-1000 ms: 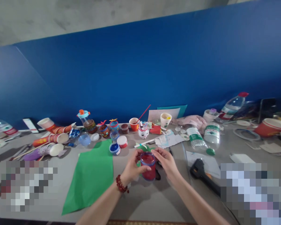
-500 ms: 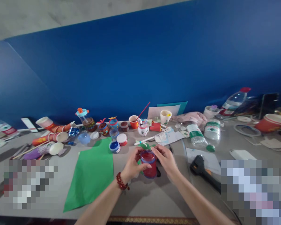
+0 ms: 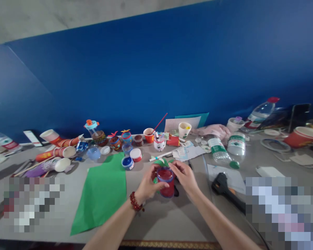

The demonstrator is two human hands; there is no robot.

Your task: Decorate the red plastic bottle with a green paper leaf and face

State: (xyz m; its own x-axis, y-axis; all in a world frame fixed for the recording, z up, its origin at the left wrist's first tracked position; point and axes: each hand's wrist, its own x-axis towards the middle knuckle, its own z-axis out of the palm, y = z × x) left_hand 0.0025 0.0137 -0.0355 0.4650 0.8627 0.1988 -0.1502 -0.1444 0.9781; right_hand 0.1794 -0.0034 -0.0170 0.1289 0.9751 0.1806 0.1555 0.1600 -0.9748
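My left hand (image 3: 147, 182) is wrapped around a red-painted clear plastic cup (image 3: 166, 189) with a blue band near its rim, the thumb across its front. Green leaf-shaped paper (image 3: 160, 162) stands up at the cup's far rim. At the rim's right side, the fingers of my right hand (image 3: 184, 176) are closed on the edge of this paper leaf; the fingertips are partly hidden. Something black lies behind the cup, mostly covered. To the left is a large sheet of green paper (image 3: 104, 194).
A black glue gun (image 3: 225, 189) lies right of my right arm. Blue paint (image 3: 127, 162) and a white-lidded jar (image 3: 136, 155) stand behind the green sheet. Plastic bottles (image 3: 219, 149) lie at the right, paper cups (image 3: 57, 152) at the left. A blue panel (image 3: 146, 69) rises behind.
The green paper at the rim has tilted slightly and shows a paler face. Both hands and the cup are almost where they were.
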